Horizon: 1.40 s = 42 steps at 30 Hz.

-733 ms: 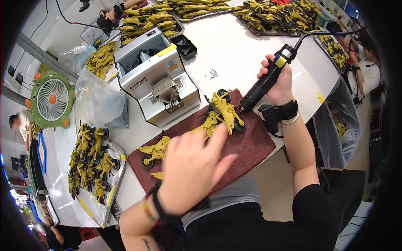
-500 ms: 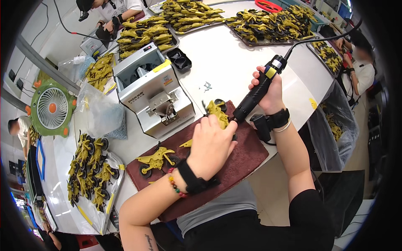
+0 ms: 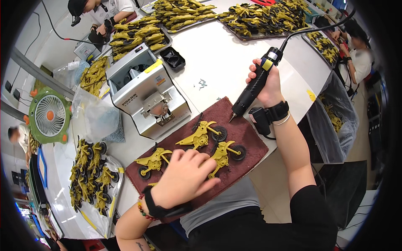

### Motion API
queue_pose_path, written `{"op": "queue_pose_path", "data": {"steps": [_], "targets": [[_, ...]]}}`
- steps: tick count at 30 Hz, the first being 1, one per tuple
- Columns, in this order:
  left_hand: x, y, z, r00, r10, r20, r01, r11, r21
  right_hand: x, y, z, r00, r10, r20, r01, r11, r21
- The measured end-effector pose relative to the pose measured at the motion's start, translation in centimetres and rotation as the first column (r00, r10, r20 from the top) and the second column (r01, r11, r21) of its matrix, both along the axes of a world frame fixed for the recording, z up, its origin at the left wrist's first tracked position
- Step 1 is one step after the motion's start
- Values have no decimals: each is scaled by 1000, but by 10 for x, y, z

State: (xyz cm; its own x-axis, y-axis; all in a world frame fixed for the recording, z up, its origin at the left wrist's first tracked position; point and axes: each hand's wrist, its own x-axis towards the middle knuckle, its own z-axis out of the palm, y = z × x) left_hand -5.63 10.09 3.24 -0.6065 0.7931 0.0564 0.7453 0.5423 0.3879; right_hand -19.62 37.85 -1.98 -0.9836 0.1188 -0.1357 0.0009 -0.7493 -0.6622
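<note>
My right hand point(image 3: 270, 85) is wrapped round a black electric screwdriver point(image 3: 252, 90), its bit pointing down over the far right edge of a dark red mat point(image 3: 251, 144). Over the mat's near part hovers my left hand point(image 3: 182, 178), fingers spread, nothing visible in them. Just beyond its fingertips lies a yellow toy motorcycle point(image 3: 200, 137) with a black wheel. A second toy motorcycle point(image 3: 221, 157) lies right beside the index finger, partly covered; whether they touch I cannot tell. A third toy motorcycle point(image 3: 153, 161) rests left of the hand.
A silver screw feeder point(image 3: 150, 98) stands beyond the mat, with a black tray point(image 3: 172, 58) behind it. Loose screws point(image 3: 202, 84) lie on the white table. Finished-looking motorcycles point(image 3: 90, 175) are heaped at left, near a green fan point(image 3: 50, 115). Trays of yellow parts point(image 3: 264, 21) and co-workers are farther off.
My left hand has come off the upper toy motorcycle, which now lies on the mat, and moved down and left. The screwdriver's tip has lifted away from that toy.
</note>
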Motion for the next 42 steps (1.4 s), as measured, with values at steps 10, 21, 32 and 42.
{"op": "queue_pose_path", "data": {"steps": [10,21,32,42], "targets": [[-27,-9,-19,937,336,-94,-321,936,142,2,-5,6,1000,-7,-17,8,999,33],[7,17,-27,983,21,-181,-29,999,-40,4,-1,1,1000,-4,-4,4,1000,28],[-24,-16,-14,950,295,-100,-261,929,264,8,-5,8,998,-11,-66,15,998,63],[-38,-25,-49,938,342,51,-337,871,358,65,-65,89,775,250,-580,46,894,446]]}}
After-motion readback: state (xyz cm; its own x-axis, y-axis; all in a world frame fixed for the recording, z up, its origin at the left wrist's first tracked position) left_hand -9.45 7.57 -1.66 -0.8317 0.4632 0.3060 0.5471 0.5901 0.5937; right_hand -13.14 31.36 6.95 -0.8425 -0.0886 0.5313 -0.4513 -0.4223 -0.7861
